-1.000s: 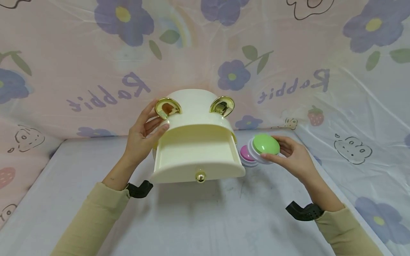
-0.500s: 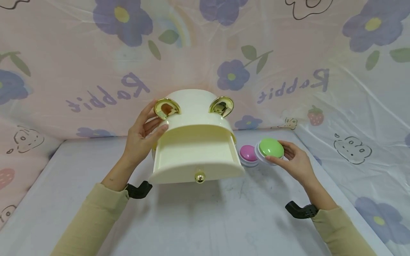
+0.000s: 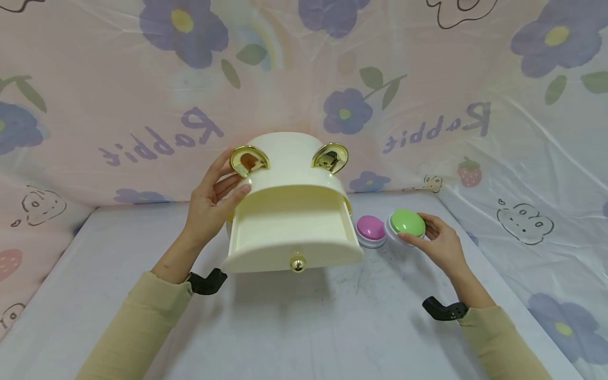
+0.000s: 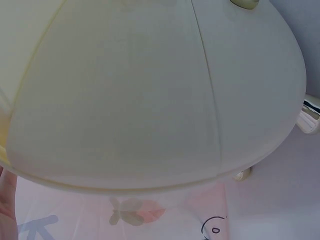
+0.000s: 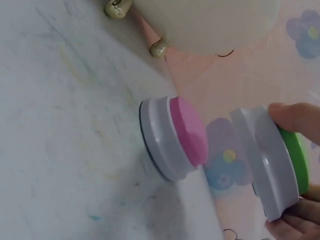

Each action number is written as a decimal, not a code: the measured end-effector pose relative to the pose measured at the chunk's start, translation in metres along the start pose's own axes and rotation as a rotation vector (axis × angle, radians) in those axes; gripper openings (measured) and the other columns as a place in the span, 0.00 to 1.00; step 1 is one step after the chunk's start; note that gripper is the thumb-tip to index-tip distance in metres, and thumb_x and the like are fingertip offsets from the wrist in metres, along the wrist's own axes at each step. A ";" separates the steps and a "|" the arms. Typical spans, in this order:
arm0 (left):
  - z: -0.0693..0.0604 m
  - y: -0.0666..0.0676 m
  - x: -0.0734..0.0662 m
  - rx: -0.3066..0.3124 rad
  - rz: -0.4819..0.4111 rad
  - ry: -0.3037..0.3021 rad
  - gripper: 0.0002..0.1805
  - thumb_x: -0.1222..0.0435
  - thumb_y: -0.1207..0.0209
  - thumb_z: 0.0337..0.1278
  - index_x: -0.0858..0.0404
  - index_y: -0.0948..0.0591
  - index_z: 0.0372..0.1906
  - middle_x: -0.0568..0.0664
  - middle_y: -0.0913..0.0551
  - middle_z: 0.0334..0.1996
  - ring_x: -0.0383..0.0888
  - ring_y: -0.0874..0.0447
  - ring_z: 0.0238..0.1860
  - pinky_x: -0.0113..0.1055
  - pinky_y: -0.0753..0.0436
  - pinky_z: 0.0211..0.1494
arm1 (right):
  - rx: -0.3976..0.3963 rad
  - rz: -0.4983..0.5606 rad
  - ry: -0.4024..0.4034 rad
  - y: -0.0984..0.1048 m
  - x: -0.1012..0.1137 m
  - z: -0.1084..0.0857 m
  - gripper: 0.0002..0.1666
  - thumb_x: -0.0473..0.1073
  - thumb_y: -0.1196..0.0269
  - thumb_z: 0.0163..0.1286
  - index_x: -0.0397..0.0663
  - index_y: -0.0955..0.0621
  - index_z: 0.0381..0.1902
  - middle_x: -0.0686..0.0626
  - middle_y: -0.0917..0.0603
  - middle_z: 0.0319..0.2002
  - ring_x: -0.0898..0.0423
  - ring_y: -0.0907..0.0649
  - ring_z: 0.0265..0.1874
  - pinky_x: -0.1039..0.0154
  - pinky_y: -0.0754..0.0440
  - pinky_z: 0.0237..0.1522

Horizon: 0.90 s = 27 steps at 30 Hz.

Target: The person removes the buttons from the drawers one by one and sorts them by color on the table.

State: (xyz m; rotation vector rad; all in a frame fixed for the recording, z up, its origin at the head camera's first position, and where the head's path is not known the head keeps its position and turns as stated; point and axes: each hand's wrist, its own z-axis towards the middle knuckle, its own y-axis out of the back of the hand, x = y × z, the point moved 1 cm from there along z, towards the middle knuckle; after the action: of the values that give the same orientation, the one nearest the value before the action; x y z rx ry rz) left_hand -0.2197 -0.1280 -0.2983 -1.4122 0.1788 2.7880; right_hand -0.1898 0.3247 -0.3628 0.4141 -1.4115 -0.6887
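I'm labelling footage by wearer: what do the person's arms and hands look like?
The left hand and right hand are bare. The plain khaki fabric left sleeve and matching right sleeve end before the wrists. At the cuffs are a bent black left attachment and a similar right attachment with small holes.

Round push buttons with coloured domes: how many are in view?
2. The pink button rests on the table beside the white box; the green button is in the right hand, above the table. Any behind the white box would be hidden.
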 end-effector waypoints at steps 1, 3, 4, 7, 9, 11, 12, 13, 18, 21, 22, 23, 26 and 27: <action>0.000 0.000 0.000 -0.002 -0.001 -0.002 0.40 0.79 0.41 0.56 0.52 0.37 0.73 0.51 0.27 0.55 0.35 0.21 0.55 0.27 0.24 0.63 | -0.003 0.006 -0.004 -0.001 -0.002 0.001 0.49 0.53 0.29 0.58 0.32 0.36 0.68 0.30 0.33 0.66 0.36 0.31 0.66 0.46 0.33 0.65; 0.000 0.000 0.000 -0.004 -0.003 -0.005 0.40 0.79 0.41 0.56 0.52 0.37 0.72 0.51 0.26 0.55 0.35 0.21 0.55 0.27 0.24 0.63 | -0.013 0.021 -0.017 -0.003 -0.007 0.003 0.50 0.53 0.29 0.58 0.31 0.37 0.69 0.30 0.34 0.66 0.35 0.33 0.66 0.44 0.34 0.66; 0.000 -0.001 -0.001 -0.003 -0.003 -0.005 0.40 0.79 0.41 0.56 0.52 0.37 0.72 0.51 0.26 0.55 0.35 0.21 0.55 0.27 0.24 0.63 | -0.020 0.027 -0.023 -0.004 -0.009 0.005 0.50 0.52 0.29 0.59 0.31 0.38 0.69 0.29 0.34 0.67 0.35 0.33 0.66 0.44 0.34 0.67; 0.000 -0.001 -0.001 0.003 0.001 -0.006 0.39 0.78 0.41 0.57 0.52 0.37 0.72 0.52 0.27 0.56 0.35 0.21 0.55 0.28 0.24 0.63 | -0.044 0.038 -0.039 -0.006 -0.016 0.009 0.50 0.52 0.29 0.59 0.31 0.38 0.69 0.29 0.34 0.67 0.35 0.33 0.66 0.43 0.34 0.67; 0.000 -0.001 -0.002 0.009 0.009 -0.004 0.39 0.77 0.41 0.58 0.51 0.37 0.73 0.54 0.27 0.56 0.35 0.21 0.55 0.28 0.25 0.64 | -0.055 0.037 -0.051 -0.008 -0.021 0.011 0.50 0.52 0.30 0.59 0.31 0.38 0.69 0.29 0.34 0.67 0.35 0.33 0.66 0.43 0.34 0.67; 0.000 -0.001 -0.002 0.010 0.018 0.000 0.39 0.76 0.41 0.58 0.50 0.37 0.73 0.55 0.27 0.57 0.35 0.21 0.55 0.28 0.24 0.64 | -0.059 0.038 -0.062 -0.011 -0.025 0.014 0.51 0.53 0.30 0.59 0.31 0.39 0.69 0.29 0.35 0.67 0.35 0.33 0.67 0.43 0.34 0.68; 0.000 -0.001 -0.002 0.009 0.022 0.002 0.39 0.76 0.41 0.58 0.50 0.37 0.73 0.56 0.27 0.57 0.35 0.21 0.55 0.29 0.25 0.64 | -0.062 0.039 -0.067 -0.012 -0.027 0.015 0.51 0.53 0.30 0.59 0.31 0.39 0.70 0.29 0.35 0.67 0.35 0.34 0.67 0.43 0.34 0.68; 0.000 0.000 -0.002 0.009 0.026 0.003 0.39 0.76 0.41 0.58 0.50 0.38 0.73 0.56 0.27 0.57 0.35 0.21 0.56 0.29 0.24 0.64 | -0.066 0.042 -0.074 -0.013 -0.029 0.016 0.51 0.53 0.30 0.59 0.31 0.40 0.70 0.29 0.35 0.67 0.35 0.34 0.67 0.43 0.34 0.68; 0.000 0.000 -0.001 0.012 0.031 0.010 0.39 0.75 0.41 0.59 0.48 0.38 0.73 0.57 0.28 0.58 0.36 0.22 0.56 0.29 0.25 0.65 | -0.092 0.039 -0.107 -0.019 -0.040 0.023 0.52 0.54 0.30 0.58 0.32 0.39 0.70 0.30 0.34 0.67 0.36 0.33 0.66 0.45 0.33 0.68; 0.000 0.000 -0.001 0.016 0.029 0.005 0.39 0.75 0.41 0.59 0.49 0.38 0.73 0.58 0.28 0.58 0.36 0.22 0.56 0.29 0.25 0.64 | -0.095 0.020 -0.119 -0.022 -0.046 0.025 0.51 0.54 0.30 0.58 0.31 0.39 0.69 0.30 0.34 0.66 0.36 0.32 0.66 0.46 0.33 0.68; 0.000 0.000 -0.001 0.016 0.028 0.005 0.39 0.75 0.41 0.59 0.49 0.38 0.73 0.57 0.28 0.58 0.36 0.22 0.56 0.28 0.25 0.64 | -0.093 0.013 -0.120 -0.023 -0.048 0.026 0.51 0.54 0.30 0.58 0.31 0.39 0.69 0.29 0.34 0.66 0.35 0.32 0.66 0.46 0.33 0.68; 0.000 0.000 -0.001 0.015 0.025 0.005 0.39 0.75 0.41 0.59 0.50 0.38 0.73 0.56 0.28 0.57 0.36 0.22 0.56 0.28 0.25 0.64 | -0.092 0.009 -0.121 -0.024 -0.049 0.026 0.51 0.53 0.30 0.58 0.30 0.38 0.69 0.29 0.33 0.66 0.35 0.32 0.66 0.46 0.33 0.68; 0.000 0.000 -0.001 0.011 0.015 0.012 0.40 0.76 0.41 0.58 0.49 0.37 0.73 0.53 0.27 0.57 0.36 0.22 0.56 0.28 0.25 0.64 | -0.086 -0.007 -0.120 -0.025 -0.053 0.026 0.51 0.53 0.30 0.59 0.30 0.39 0.69 0.28 0.34 0.66 0.34 0.32 0.66 0.45 0.33 0.68; 0.000 0.000 -0.001 0.010 0.017 0.014 0.40 0.76 0.41 0.58 0.49 0.37 0.73 0.53 0.27 0.57 0.36 0.22 0.56 0.28 0.24 0.64 | -0.084 -0.009 -0.120 -0.026 -0.053 0.026 0.51 0.53 0.30 0.59 0.29 0.39 0.69 0.28 0.34 0.66 0.34 0.33 0.66 0.45 0.33 0.68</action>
State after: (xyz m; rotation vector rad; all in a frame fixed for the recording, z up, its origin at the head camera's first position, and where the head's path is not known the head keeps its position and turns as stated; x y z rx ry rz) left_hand -0.2189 -0.1278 -0.2973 -1.4356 0.2057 2.7871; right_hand -0.2213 0.3440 -0.4161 0.3174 -1.4889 -0.7882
